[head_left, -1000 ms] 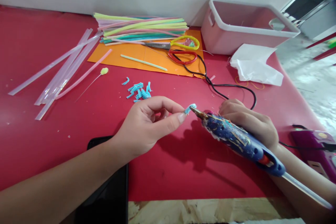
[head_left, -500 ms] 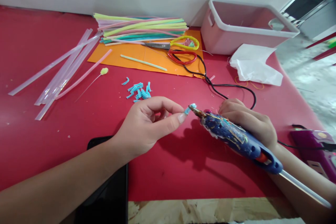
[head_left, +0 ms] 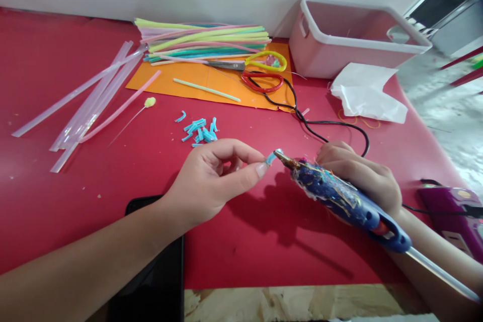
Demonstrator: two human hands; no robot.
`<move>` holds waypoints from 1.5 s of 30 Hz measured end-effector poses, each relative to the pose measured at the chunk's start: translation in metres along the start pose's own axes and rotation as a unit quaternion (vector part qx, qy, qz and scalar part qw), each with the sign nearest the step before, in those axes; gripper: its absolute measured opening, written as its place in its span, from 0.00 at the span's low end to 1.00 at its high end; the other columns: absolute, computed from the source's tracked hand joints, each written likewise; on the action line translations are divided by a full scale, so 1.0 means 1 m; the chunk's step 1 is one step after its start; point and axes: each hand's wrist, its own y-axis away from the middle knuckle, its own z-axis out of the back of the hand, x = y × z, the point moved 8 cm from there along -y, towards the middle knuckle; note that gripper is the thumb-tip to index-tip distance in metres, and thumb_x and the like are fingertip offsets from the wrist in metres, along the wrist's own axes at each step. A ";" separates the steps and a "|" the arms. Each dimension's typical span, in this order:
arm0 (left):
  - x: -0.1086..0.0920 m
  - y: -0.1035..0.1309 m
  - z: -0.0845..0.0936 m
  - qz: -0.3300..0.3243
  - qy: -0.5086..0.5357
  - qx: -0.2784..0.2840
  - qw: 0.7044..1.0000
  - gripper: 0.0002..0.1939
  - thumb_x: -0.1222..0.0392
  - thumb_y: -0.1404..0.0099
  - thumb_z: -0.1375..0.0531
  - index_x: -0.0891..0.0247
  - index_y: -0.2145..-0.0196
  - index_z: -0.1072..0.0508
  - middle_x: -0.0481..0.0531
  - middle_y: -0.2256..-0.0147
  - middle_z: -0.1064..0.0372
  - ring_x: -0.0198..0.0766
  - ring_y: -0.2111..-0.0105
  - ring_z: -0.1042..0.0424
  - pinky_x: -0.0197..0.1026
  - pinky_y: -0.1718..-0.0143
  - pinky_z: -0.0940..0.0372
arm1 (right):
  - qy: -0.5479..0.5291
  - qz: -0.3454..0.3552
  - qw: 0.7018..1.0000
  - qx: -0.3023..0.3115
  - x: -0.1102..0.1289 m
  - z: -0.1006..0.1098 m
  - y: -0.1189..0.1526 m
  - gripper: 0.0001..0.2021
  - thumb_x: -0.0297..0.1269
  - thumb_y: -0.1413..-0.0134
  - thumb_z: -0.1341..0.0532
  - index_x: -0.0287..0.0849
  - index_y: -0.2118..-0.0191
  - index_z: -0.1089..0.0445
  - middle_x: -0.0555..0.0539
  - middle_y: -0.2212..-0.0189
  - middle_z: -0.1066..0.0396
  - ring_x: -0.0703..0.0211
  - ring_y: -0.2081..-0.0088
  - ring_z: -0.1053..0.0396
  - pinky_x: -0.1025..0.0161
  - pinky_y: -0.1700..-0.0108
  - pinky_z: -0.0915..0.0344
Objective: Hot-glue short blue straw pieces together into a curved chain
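Between its thumb and index finger, my left hand point(head_left: 222, 176) pinches a small blue piece point(head_left: 271, 157). My right hand point(head_left: 358, 176) is wrapped round a blue glue gun point(head_left: 335, 198), with a clear glue stick point(head_left: 443, 274) out of its back end. The metal nozzle point(head_left: 285, 158) is at the far end of the blue piece; whether they touch is hard to tell. Several short blue cuttings point(head_left: 204, 133) lie on the red table point(head_left: 234, 256) beyond my left hand. A thin wire with a yellow tip point(head_left: 150, 102) lies further left.
Coloured fuzzy sticks point(head_left: 207, 37) and scissors point(head_left: 266, 82) lie on orange paper point(head_left: 181, 85). Clear sticks point(head_left: 81, 85) are at the left. A pink bin point(head_left: 339, 55), white paper point(head_left: 366, 93), black cord point(head_left: 332, 123) and purple box point(head_left: 445, 211) stand or lie rightward; a black phone-like object point(head_left: 158, 282) is near.
My right hand and the glue gun have shifted slightly right, and the nozzle has moved a little along the blue piece towards its far end. My left hand is nearly still.
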 end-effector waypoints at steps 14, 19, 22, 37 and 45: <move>0.001 -0.001 0.001 0.006 -0.004 -0.010 1.000 0.03 0.62 0.43 0.29 0.62 0.71 0.19 0.46 0.75 0.29 0.30 0.75 0.36 0.32 0.75 0.38 | -0.023 -0.008 0.999 -0.036 0.003 0.004 -0.002 0.05 0.29 0.38 0.38 0.45 0.58 0.30 0.50 0.72 0.34 0.57 0.71 0.34 0.53 0.64 0.37; 0.002 -0.001 0.001 0.005 0.007 -0.001 1.000 0.04 0.60 0.41 0.29 0.62 0.69 0.18 0.47 0.75 0.27 0.31 0.75 0.33 0.31 0.75 0.36 | -0.010 -0.010 1.000 -0.020 0.004 -0.001 -0.002 0.05 0.35 0.32 0.42 0.45 0.60 0.29 0.48 0.72 0.33 0.55 0.70 0.33 0.51 0.63 0.35; 0.002 -0.001 0.001 0.003 0.016 0.002 1.000 0.03 0.60 0.41 0.29 0.61 0.69 0.18 0.47 0.75 0.26 0.30 0.75 0.33 0.31 0.75 0.36 | -0.005 -0.006 1.000 -0.006 0.003 -0.004 -0.001 0.05 0.36 0.31 0.43 0.44 0.58 0.30 0.46 0.70 0.30 0.53 0.68 0.32 0.49 0.61 0.35; 0.002 -0.001 0.000 0.018 0.025 0.005 1.000 0.03 0.62 0.43 0.28 0.62 0.70 0.17 0.49 0.74 0.24 0.31 0.75 0.31 0.32 0.74 0.35 | 0.002 -0.020 1.000 -0.009 -0.002 -0.005 0.004 0.06 0.38 0.32 0.42 0.45 0.57 0.28 0.48 0.71 0.30 0.54 0.69 0.30 0.49 0.61 0.33; 0.002 0.000 -0.001 0.016 0.046 0.000 0.999 0.02 0.64 0.44 0.28 0.61 0.72 0.17 0.46 0.75 0.24 0.29 0.75 0.31 0.29 0.75 0.34 | 0.012 -0.015 1.000 -0.010 0.001 -0.004 0.003 0.06 0.37 0.31 0.43 0.45 0.57 0.30 0.46 0.71 0.31 0.54 0.69 0.31 0.49 0.62 0.34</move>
